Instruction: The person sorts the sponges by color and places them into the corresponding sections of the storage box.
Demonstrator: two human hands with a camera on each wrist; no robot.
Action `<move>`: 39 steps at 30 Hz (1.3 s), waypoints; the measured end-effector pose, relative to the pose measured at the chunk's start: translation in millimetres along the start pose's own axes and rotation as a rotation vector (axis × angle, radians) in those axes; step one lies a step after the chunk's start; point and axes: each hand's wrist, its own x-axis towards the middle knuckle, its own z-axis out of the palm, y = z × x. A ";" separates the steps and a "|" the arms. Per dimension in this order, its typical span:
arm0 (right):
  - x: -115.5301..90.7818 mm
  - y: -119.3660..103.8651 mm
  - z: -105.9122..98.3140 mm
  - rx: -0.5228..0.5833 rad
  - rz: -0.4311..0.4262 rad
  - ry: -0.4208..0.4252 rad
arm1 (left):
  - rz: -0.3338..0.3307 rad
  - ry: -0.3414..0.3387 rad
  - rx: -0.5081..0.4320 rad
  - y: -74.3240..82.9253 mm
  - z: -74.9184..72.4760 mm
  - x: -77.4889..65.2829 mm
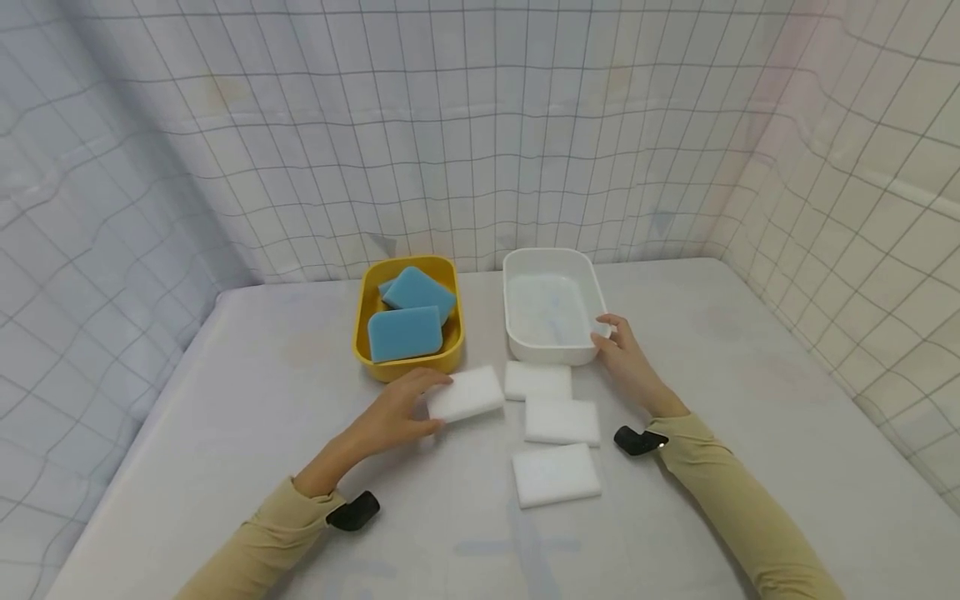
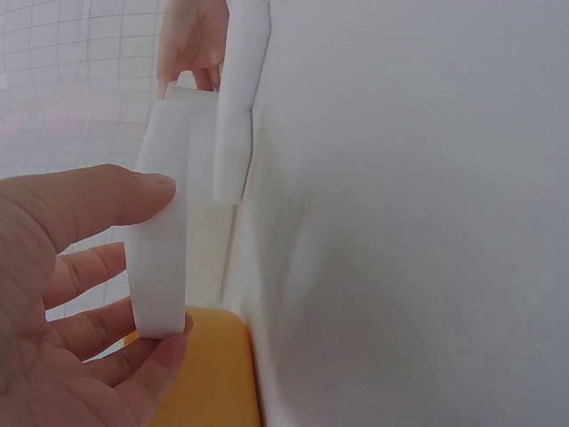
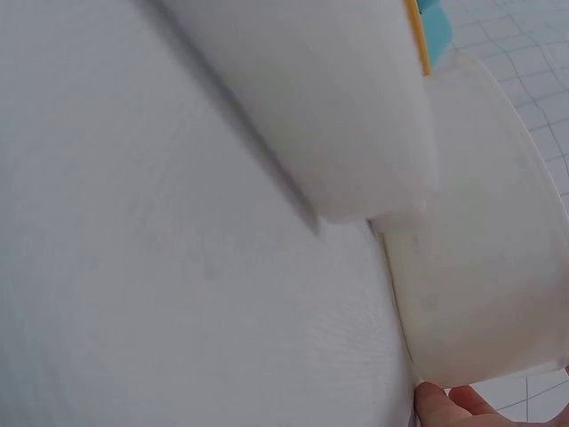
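My left hand [image 1: 397, 412] grips a white sponge [image 1: 467, 394] between thumb and fingers, beside the near right corner of a yellow container [image 1: 386, 369]. In the left wrist view that sponge [image 2: 160, 240] is tilted up on edge, with the thumb on one face and fingertips around its lower end. Blue sponges [image 1: 405, 333] lie piled inside the yellow container. My right hand [image 1: 628, 360] holds the near right corner of a white container [image 1: 551, 308], whose inside shows no contents. In the right wrist view only some fingertips [image 3: 436, 405] show at the container's base.
Three more white sponges lie in a loose column in front of the white container: a far one [image 1: 538, 381], a middle one [image 1: 562, 422] and a near one [image 1: 557, 475]. The far and middle ones overlap or touch. A grid-patterned curtain [image 1: 480, 142] surrounds the white table [image 1: 247, 400].
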 end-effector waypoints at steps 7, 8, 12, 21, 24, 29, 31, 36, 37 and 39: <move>-2.5 -1.2 0.9 0.002 -0.004 0.005 | 0.045 0.031 -0.012 14.0 -4.8 8.6; -2.4 -1.2 1.0 0.006 -0.007 0.007 | 0.048 0.033 -0.014 15.5 -5.1 9.9; -1.0 -1.1 1.8 0.027 -0.006 0.015 | 0.041 0.029 -0.015 20.4 -5.4 14.3; -2.0 2.6 2.0 0.039 -0.076 0.020 | 0.055 0.043 -0.013 22.9 -10.1 27.9; -3.3 -1.3 2.7 0.038 -0.062 0.024 | 0.065 0.055 -0.006 23.3 -12.4 34.6; -2.6 -4.9 2.6 0.031 -0.012 0.029 | 0.058 0.059 -0.018 25.4 -13.7 43.0; -1.1 -2.3 1.4 0.021 -0.012 0.033 | 0.054 0.059 -0.023 26.2 -13.5 46.0; -0.5 -0.8 1.4 0.022 -0.024 0.029 | 0.038 0.061 -0.037 28.0 -12.7 53.1; -0.5 -0.8 1.5 0.027 -0.026 0.027 | 0.038 0.063 -0.038 28.3 -12.5 54.6; -0.7 -1.0 1.8 0.019 -0.029 0.026 | 0.043 0.070 -0.035 29.3 -11.6 58.1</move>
